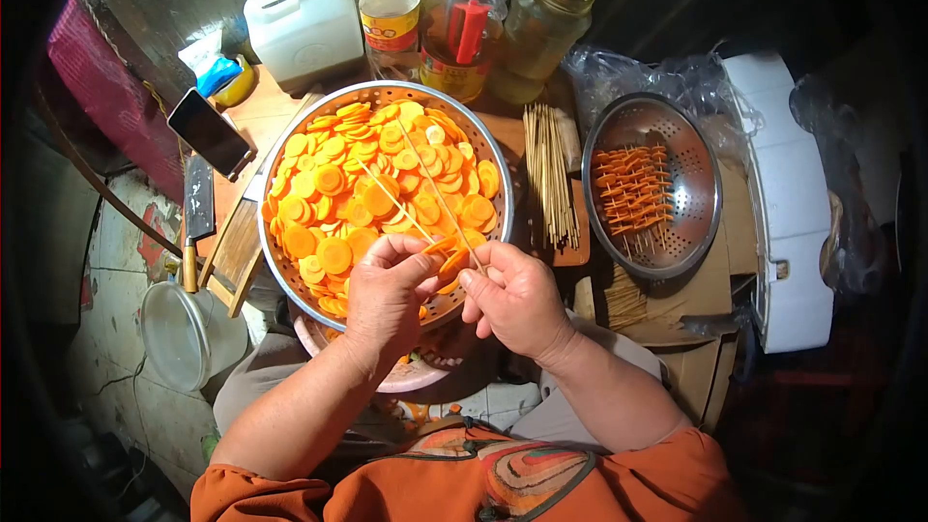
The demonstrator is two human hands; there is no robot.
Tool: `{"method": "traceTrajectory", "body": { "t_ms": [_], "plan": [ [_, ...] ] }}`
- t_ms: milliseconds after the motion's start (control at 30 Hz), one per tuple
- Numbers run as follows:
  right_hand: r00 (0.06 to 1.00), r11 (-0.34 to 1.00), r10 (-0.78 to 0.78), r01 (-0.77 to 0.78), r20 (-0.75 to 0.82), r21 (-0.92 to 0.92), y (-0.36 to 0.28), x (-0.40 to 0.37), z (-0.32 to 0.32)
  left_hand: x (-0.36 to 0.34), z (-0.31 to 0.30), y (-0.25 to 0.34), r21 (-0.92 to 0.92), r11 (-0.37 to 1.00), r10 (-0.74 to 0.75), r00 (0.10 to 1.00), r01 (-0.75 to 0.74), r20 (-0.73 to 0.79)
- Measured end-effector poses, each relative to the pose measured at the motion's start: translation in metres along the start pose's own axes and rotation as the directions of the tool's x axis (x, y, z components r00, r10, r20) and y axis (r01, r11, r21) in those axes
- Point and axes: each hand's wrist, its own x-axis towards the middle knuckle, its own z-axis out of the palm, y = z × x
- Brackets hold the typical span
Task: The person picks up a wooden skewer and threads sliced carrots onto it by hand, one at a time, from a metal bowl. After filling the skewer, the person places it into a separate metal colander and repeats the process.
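Both hands meet over the near rim of a perforated metal colander [507,195] heaped with carrot slices [329,179]. My left hand [389,292] pinches a few carrot slices [450,259] between thumb and fingers. One thin bamboo skewer [394,197] slants up and left from those fingertips. My right hand [514,302] is closed on the lower end of a second bamboo skewer [433,184], which points away over the heap. Its fingertips are right beside the pinched slices. Part of the left fingers is hidden behind the slices.
Right of the colander lie bundled skewers [551,174]; beyond stands a smaller colander [710,222] with skewered carrot slices [633,184]. Bottles [390,12] and a jar [546,29] line the back. On the left are a phone [209,133], cleaver [199,198] and plastic bucket [179,333].
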Motion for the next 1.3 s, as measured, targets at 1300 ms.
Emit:
{"method": "traceTrajectory", "body": {
  "t_ms": [1300],
  "plan": [
    [0.980,0.992,0.093,-0.107,0.176,0.072,-0.011,-0.011,-0.006,0.046,-0.056,0.102,0.058,0.978,0.205,0.973,-0.200,-0.104]
  ]
}}
